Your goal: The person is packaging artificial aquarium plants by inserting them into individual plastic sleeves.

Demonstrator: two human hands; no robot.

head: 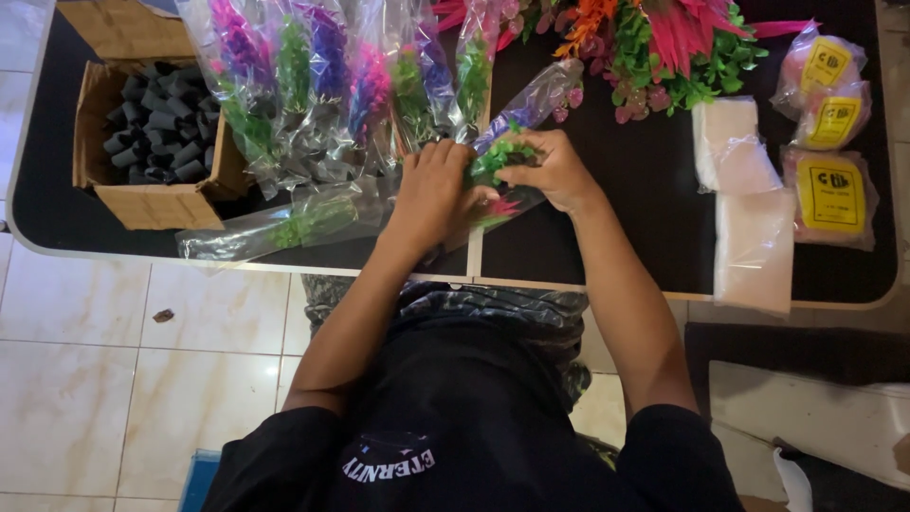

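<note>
We are showing a black table [588,237] edged in pale trim, and on it clear sleeves [313,95] glinting over purple, pink and green plastic plants. We are seeing a green sprig [498,159] with a pink-red tip between the hands, and loose orange, pink and green foliage [654,43]. Dark grey bases are filling a brown cardboard box [142,204]. Pinkish packets are carrying yellow labels [831,194] beside milky white bags [754,246]; cream marbled tiles [114,379] are lying below.

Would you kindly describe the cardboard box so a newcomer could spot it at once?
Start at the black table and go to its far left corner. There, left of the bagged artificial plants, sits an open brown cardboard box. It alone is packed with small dark tubes standing on end.
</note>
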